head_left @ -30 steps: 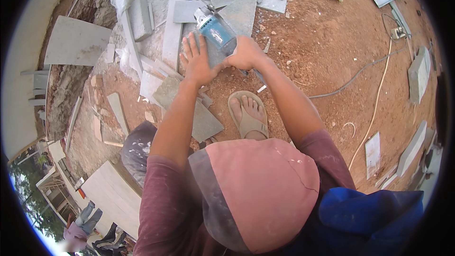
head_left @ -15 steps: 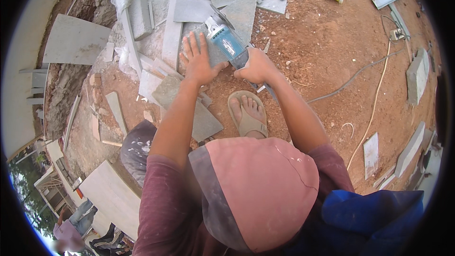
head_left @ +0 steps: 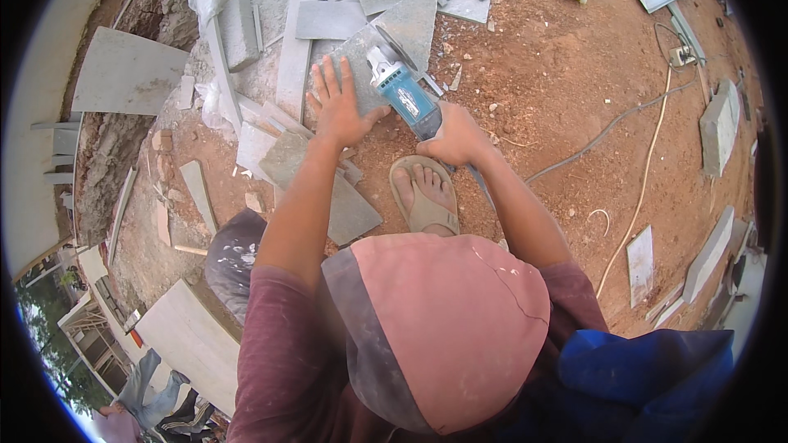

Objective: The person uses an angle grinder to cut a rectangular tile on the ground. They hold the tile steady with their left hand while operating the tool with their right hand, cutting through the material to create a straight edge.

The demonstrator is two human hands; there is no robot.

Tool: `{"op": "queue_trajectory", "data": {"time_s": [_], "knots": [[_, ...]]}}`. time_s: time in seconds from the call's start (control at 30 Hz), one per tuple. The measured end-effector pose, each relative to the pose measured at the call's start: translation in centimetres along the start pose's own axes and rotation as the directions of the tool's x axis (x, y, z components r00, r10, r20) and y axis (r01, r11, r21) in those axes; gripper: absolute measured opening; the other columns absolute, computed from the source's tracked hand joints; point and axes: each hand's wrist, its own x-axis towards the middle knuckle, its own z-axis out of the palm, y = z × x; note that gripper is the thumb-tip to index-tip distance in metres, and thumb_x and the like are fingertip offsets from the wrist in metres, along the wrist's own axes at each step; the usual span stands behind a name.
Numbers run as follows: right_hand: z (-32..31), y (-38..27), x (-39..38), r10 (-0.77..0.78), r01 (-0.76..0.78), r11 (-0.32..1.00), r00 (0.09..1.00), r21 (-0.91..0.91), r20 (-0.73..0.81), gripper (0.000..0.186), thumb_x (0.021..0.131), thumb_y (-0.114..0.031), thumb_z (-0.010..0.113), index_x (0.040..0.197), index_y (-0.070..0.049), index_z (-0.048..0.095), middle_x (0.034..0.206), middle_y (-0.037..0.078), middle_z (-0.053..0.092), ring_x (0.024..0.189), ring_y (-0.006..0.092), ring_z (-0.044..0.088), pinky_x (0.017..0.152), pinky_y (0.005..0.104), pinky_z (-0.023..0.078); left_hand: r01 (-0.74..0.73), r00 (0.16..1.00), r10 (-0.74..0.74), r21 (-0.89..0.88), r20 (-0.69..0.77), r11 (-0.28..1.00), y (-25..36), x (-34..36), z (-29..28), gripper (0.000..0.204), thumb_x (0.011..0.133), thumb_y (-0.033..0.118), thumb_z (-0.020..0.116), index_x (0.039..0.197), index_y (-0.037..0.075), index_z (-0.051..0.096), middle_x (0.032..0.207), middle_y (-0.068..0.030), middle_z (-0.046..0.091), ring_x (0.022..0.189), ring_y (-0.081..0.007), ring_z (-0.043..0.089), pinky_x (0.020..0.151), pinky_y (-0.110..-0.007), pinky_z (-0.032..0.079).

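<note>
My right hand (head_left: 456,133) is wrapped round the rear body of a teal and black angle grinder (head_left: 404,97). The grinder's disc (head_left: 397,47) points away from me, tilted over the right edge of a grey stone slab (head_left: 414,20). Fingers spread, my left hand (head_left: 335,107) lies flat on the left part of the stone, left of the grinder, holding nothing. A narrow light strip (head_left: 432,84) shows beside the disc. Whether the disc touches the stone or is spinning, I cannot tell.
My sandalled foot (head_left: 424,189) is close below the grinder. Several stone offcuts (head_left: 297,61) lie at the left. A grey cord (head_left: 607,127) crosses the reddish dirt toward a socket box (head_left: 680,56). Another person (head_left: 148,394) is at the lower left.
The grinder and my right hand have shifted slightly right and toward me, turning the disc more into view. My left hand stays on the stone. The other person's posture has changed.
</note>
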Motion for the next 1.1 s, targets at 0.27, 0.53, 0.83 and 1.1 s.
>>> {"op": "queue_trajectory", "data": {"time_s": [0.27,0.53,0.83,1.1], "knots": [[0.5,1.4,-0.9,0.042,-0.042,0.997,0.999,-0.062,-0.015,0.069,0.068,-0.035,0.086,0.117,0.009,0.066,0.111,0.033,0.074,0.106,0.0479,0.072,0.094,0.0491,0.058,0.006,1.0,-0.006,-0.005,0.006,1.0,0.0,0.0,-0.2,0.141,0.08,0.071,0.083,0.177,0.011,0.0,0.182,-0.0244,-0.01,0.168,-0.0468,-0.012,0.127,-0.076,0.009],[0.5,1.3,-2.2,0.066,-0.068,0.997,0.997,-0.035,-0.039,0.064,0.067,-0.028,0.088,0.117,0.006,0.067,0.106,0.029,0.074,0.103,0.0437,0.073,0.093,0.0461,0.057,-0.005,1.0,0.005,-0.007,0.002,1.0,0.1,0.0,-0.2,0.139,0.08,0.069,0.083,0.176,0.01,0.001,0.182,-0.0247,-0.01,0.168,-0.0471,-0.012,0.127,-0.077,0.009],[0.9,2.6,-3.0,0.03,-0.032,0.999,0.998,-0.039,-0.049,0.063,0.067,-0.03,0.089,0.114,0.005,0.067,0.107,0.03,0.075,0.104,0.0472,0.073,0.092,0.0488,0.057,-0.003,1.0,0.003,0.01,0.007,1.0,0.2,0.1,-0.3,0.138,0.081,0.072,0.081,0.176,0.01,0.002,0.182,-0.0245,-0.009,0.168,-0.0465,-0.011,0.127,-0.076,0.01],[1.2,3.6,-4.2,0.044,-0.045,0.999,0.998,-0.005,-0.047,0.064,0.065,-0.028,0.089,0.115,0.006,0.066,0.106,0.029,0.075,0.104,0.0457,0.073,0.092,0.0483,0.058,-0.013,1.0,0.013,0.037,-0.008,0.999,-0.2,0.0,0.1,0.14,0.082,0.073,0.081,0.177,0.012,-0.001,0.182,-0.0252,-0.01,0.167,-0.0485,-0.01,0.126,-0.077,0.014]]}}
